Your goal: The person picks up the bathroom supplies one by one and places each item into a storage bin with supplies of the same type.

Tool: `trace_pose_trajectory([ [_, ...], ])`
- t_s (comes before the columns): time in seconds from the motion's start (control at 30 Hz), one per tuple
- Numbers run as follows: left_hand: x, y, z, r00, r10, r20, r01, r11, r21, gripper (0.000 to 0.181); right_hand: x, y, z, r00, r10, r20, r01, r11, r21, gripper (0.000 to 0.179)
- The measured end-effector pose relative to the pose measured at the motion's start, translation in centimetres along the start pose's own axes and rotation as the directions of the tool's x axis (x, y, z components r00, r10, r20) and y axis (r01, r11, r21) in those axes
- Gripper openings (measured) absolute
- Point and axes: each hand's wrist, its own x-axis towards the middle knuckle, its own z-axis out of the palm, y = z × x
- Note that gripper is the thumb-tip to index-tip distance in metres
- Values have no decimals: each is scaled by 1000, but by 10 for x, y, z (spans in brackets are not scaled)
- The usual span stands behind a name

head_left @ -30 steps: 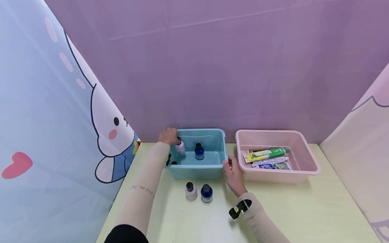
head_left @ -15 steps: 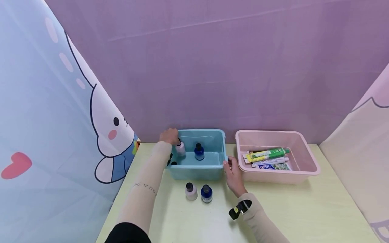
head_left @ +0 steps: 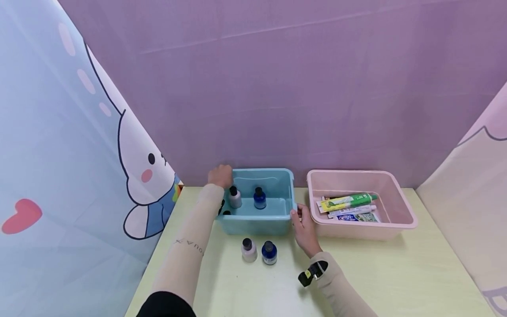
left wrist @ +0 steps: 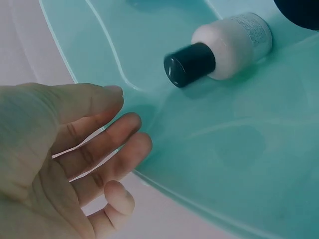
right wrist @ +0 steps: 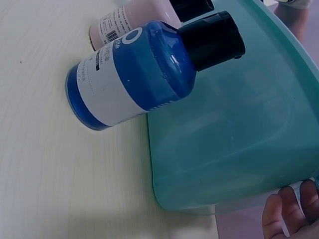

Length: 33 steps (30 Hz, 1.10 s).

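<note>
Inside the teal plastic bin (head_left: 253, 225) stand a pale pink bottle (head_left: 235, 200) with a black cap and a dark blue bottle (head_left: 259, 200). My left hand (head_left: 221, 176) is at the bin's left rim, its fingers loosely bent around nothing. In the left wrist view, the pale pink bottle (left wrist: 232, 47) stands apart from the hand (left wrist: 94, 154). My right hand (head_left: 306, 231) holds the bin's right rim near the front corner; its fingertips (right wrist: 286, 199) show beneath the rim in the right wrist view. Another pale pink bottle (head_left: 249, 251) and blue bottle (head_left: 269, 253) stand before the bin.
To the right, a pink plastic bin (head_left: 362, 231) holds several toothpaste tubes (head_left: 348, 201). Both bins stand on a pale yellow table (head_left: 253, 290). A purple cloth (head_left: 261, 88) hangs behind them, and a printed cloth (head_left: 79, 176) borders the left side.
My left hand has let go of the pale pink bottle in the teal bin and lifted slightly off its cap. The bottle now stands on its own; my right hand has stayed put.
</note>
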Motion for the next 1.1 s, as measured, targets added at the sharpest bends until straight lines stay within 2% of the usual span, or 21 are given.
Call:
trace_pose_trajectory([
  [0.13, -4, 2, -4, 1000, -3, 9, 3, 999, -37, 30, -1, -4, -1, 1000, -10, 12, 10, 1000, 30, 49],
  [0.37, -10, 1, -11, 999, 33, -3, -33, 993, -114, 38, -1, -5, -1, 1000, -2, 11, 2, 1000, 28, 48],
  [0.6, -25, -3, -8, 996, 58, -65, -70, 979, -194, 15, -1, -1, 0, 1000, -11, 1, 11, 1000, 25, 48],
  [0.7, -34, -4, -8, 992, 64, -112, -88, 970, -229, 13, -2, 0, 0, 1000, -11, 0, 11, 999, 33, 48],
  [0.87, -51, -4, -7, 975, 57, -213, -120, 947, -297, 17, -2, -1, 0, 1000, -13, 8, 13, 999, 30, 50],
  [1.1, -76, -3, 0, 933, 55, -356, -182, 925, -334, 15, -3, -2, -1, 1000, -9, 6, 8, 1000, 29, 49],
])
